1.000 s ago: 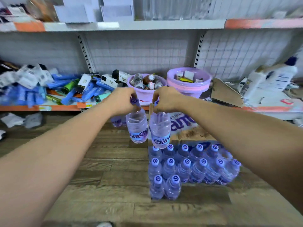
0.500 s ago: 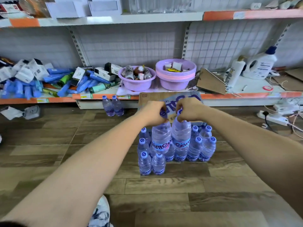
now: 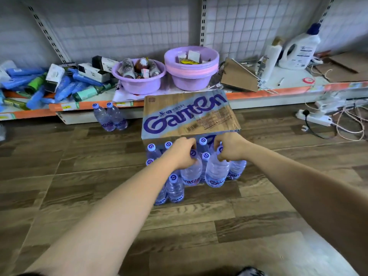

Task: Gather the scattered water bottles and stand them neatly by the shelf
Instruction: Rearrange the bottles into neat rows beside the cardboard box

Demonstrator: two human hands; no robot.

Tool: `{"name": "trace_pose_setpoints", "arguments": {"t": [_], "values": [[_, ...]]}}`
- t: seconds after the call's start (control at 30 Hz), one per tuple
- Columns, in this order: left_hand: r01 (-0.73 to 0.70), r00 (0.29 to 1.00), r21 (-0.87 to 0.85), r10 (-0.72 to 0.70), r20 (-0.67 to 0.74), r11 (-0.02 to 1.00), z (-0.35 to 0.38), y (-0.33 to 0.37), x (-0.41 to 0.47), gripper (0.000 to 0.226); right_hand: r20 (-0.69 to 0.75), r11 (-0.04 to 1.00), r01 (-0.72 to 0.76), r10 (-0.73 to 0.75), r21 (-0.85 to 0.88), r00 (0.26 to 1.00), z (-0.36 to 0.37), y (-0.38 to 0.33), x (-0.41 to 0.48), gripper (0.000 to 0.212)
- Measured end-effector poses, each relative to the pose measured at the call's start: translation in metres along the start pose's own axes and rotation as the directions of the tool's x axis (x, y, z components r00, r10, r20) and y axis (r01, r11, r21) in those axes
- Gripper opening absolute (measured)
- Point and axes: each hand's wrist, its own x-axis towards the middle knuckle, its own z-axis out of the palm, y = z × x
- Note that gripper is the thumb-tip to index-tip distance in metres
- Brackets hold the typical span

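Hands are sinking since half a second ago, left hand (image 3: 184, 154) pinching with curled fingers a clear plastic purple-capped water bottle (image 3: 191, 173), right hand (image 3: 231, 149) pinching its twin bottle (image 3: 216, 174), both bodies below the fingers at the standing cluster (image 3: 175, 188); placing step, upright set-down probably needed next.

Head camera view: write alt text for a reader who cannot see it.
The left hand and right hand each grip a water bottle by its neck, amid a cluster of upright bottles on a wooden floor. Behind the cluster is a Ganten cardboard box, then a low cluttered shelf with two more bottles standing at its base.
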Motion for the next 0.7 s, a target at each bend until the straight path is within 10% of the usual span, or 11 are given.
{"name": "trace_pose_setpoints", "arguments": {"t": [0.7], "values": [[0.179,0.978,0.023,-0.18,0.102,0.984,0.123,-0.036,0.027,0.043,0.147,0.998,-0.059,0.054,0.026,0.988,0.11,0.035,0.066,0.03]]}}
